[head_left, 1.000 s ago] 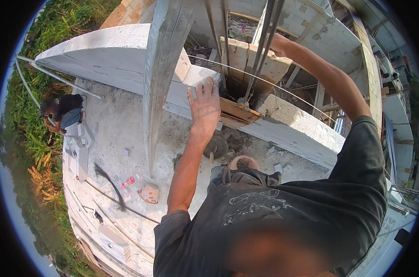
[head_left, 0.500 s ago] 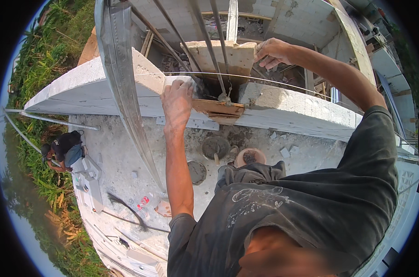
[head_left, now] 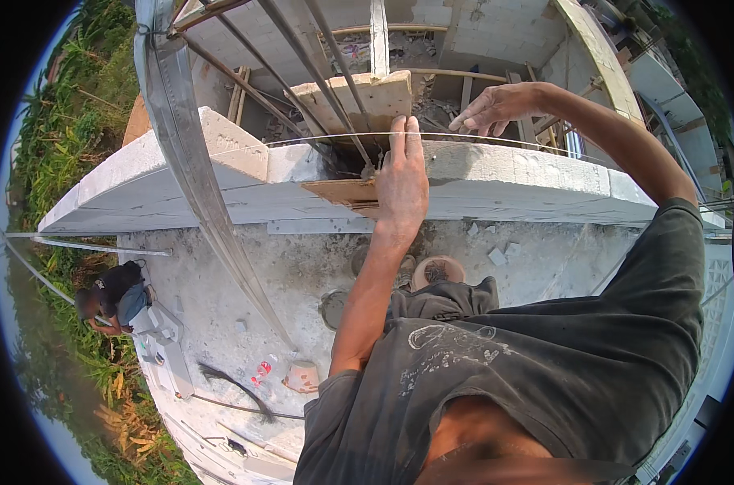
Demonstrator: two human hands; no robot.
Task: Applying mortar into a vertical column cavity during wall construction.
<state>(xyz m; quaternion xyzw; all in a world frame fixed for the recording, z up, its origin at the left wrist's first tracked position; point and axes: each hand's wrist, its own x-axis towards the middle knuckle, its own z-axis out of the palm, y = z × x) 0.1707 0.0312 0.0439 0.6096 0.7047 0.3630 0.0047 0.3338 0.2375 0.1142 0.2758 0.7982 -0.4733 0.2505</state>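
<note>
My left hand (head_left: 402,179) lies at the right side of the gap in the white block wall (head_left: 529,174), two fingers stretched out against the board and the wall end. It covers part of a small wooden board (head_left: 340,191) fixed across the gap's near face. Behind the gap stands a plywood panel (head_left: 391,95), with steel rebar (head_left: 309,68) rising out of the gap. Beyond the wall top, my right hand (head_left: 500,109) hangs in the air, fingers loosely bent and apart, holding nothing. A thin white string (head_left: 302,138) runs along the wall top, passing by both hands.
A metal post (head_left: 191,145) slants across the left side. On the concrete floor (head_left: 238,283) are a mortar bucket (head_left: 333,309), a round pinkish basin (head_left: 438,272) and block scraps (head_left: 497,256). A co-worker (head_left: 116,295) crouches at the far left by blocks. Rubble lies beyond the wall.
My left hand has gone from the block left of the gap to its right side. My right hand has come away from the plywood panel's edge. The view has shifted slightly.
</note>
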